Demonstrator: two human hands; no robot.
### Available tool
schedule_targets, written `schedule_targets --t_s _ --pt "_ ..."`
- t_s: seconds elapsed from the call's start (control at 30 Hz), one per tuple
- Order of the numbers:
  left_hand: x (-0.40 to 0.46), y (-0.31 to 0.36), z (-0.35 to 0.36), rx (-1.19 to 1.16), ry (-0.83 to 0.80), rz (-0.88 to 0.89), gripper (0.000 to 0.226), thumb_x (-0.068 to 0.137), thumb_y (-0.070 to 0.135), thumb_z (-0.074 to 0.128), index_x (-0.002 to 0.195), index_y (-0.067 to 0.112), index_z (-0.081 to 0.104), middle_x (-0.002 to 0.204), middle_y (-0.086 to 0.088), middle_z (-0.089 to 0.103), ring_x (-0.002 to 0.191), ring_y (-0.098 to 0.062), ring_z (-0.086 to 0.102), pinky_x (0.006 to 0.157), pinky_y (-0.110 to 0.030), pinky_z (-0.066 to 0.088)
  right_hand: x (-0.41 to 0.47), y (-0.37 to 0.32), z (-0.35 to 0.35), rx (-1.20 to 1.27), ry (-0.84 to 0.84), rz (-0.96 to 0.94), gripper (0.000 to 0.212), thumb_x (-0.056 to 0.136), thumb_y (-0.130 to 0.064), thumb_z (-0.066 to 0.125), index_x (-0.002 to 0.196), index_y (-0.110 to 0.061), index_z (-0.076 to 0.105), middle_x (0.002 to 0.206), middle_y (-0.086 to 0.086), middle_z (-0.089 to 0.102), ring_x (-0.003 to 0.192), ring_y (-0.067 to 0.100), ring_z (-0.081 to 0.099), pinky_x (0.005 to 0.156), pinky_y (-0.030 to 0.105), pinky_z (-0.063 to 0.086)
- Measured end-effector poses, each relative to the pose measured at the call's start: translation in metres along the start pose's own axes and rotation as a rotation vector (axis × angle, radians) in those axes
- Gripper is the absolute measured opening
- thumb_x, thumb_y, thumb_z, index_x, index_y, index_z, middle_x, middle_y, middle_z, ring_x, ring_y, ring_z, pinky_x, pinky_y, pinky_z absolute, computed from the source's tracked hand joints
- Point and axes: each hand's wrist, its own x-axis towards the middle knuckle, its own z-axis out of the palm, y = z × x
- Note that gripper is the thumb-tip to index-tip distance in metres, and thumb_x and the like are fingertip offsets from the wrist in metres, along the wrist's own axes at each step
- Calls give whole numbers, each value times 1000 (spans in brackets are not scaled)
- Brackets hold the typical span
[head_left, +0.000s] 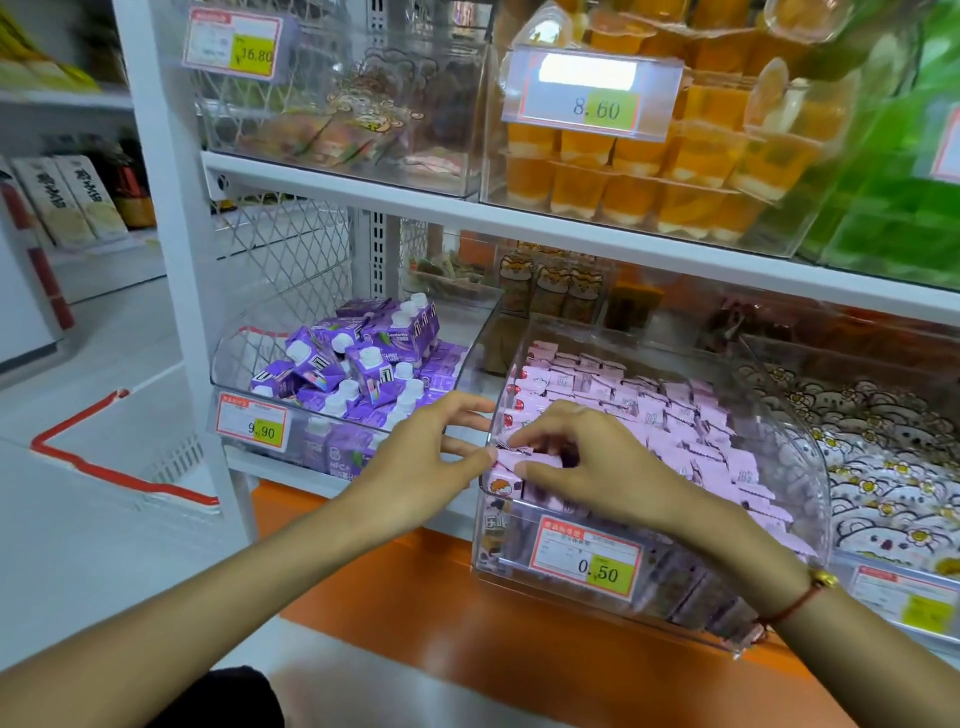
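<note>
Pink packet (532, 460) in clear bin (519, 564), left hand (421, 467) pinching its end, right hand (597, 462) fingers curled round it.

purple cartons (363, 358) in a clear bin (244, 343), orange jelly cups (649, 176) on upper shelf (363, 188), flower-print packets (883, 457) beside
</note>
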Motion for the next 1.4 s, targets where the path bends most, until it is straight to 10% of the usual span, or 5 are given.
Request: schedule_targets --t_s 0.3,0.5,0.7,1.27,1.4 --pt "4 22 -6 966 -93 763 17 92 34 56 104 24 65 105 10 64 101 -15 55 84 -30 45 -12 10 -18 227 -52 -5 20 86 -22 67 107 -23 68 96 -10 67 83 -2 59 78 15 47" --pt "5 21 -8 1037 -182 723 16 95 34 52 102 28 65 98 12 63 101 -9 55 66 -28 47 -30 18 -27 -61 167 -17 12 84 -37 64 94 -33 70 89 -14 59 83 2 51 70 25 39" --pt "-1 24 -5 1034 -141 620 14 92 35 55 103 32 65 102 15 63 102 -7 56 62 -29 47 -36 22 -24 -42 -28 -61 34 73 -58 66 99 -35 69 95 -19 53 91 -1 46 77 22 41" --pt "-7 29 15 693 61 406 54 76 71 53 118 37 59 107 27 56 93 6 44 76 -24 35 -37 3 -33 535 172 121 13 89 -17 63 78 -21 69 72 -14 65 65 -6 57 62 10 44" --pt "-4 27 28 797 56 483 52 71 74 55 92 27 64 84 14 64 83 -4 51 71 -29 28 -38 -6 -29 554 158 110 11 86 -15 65 77 -20 70 71 -13 69 65 -4 60 62 11 46"
